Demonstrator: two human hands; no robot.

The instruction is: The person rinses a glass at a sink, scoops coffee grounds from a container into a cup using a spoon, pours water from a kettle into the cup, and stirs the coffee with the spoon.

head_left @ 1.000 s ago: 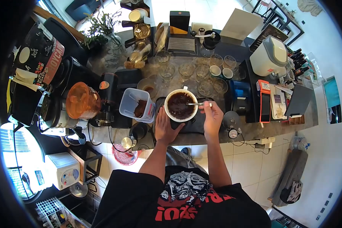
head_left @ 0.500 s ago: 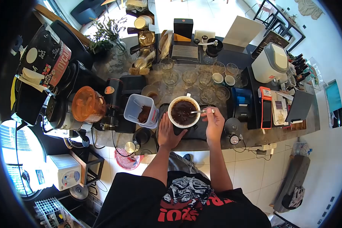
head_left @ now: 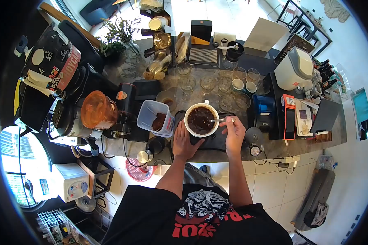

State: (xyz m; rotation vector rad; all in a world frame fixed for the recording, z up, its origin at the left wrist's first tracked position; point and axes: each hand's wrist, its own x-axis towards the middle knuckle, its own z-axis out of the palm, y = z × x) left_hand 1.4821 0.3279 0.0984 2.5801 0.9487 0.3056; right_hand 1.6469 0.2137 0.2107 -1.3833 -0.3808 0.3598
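Note:
A white cup (head_left: 187, 128) of dark brown liquid stands on a black mat at the counter's front, its small handle pointing to the far side. My right hand (head_left: 234, 136) pinches a metal spoon (head_left: 220, 120) whose lower end dips into the right part of the liquid. Against the cup's left and near side lies my left hand (head_left: 184, 143), fingers stretched out flat and thumb spread below the rim; it holds nothing. Just left of it is a clear plastic tub (head_left: 148, 111) with brown grounds inside.
Several clear glasses (head_left: 207, 83) stand beyond the cup. To the left are a grinder with an orange hopper (head_left: 97, 109) and a dark metal cup (head_left: 155, 145). On the right sit a blue-black device (head_left: 262, 112), a card terminal (head_left: 289, 120) and a round scale-like disc (head_left: 254, 136).
The whole view has shifted slightly, so things appear a little further right. Both hands keep their places at the cup, and the spoon stays in the liquid with hardly any movement.

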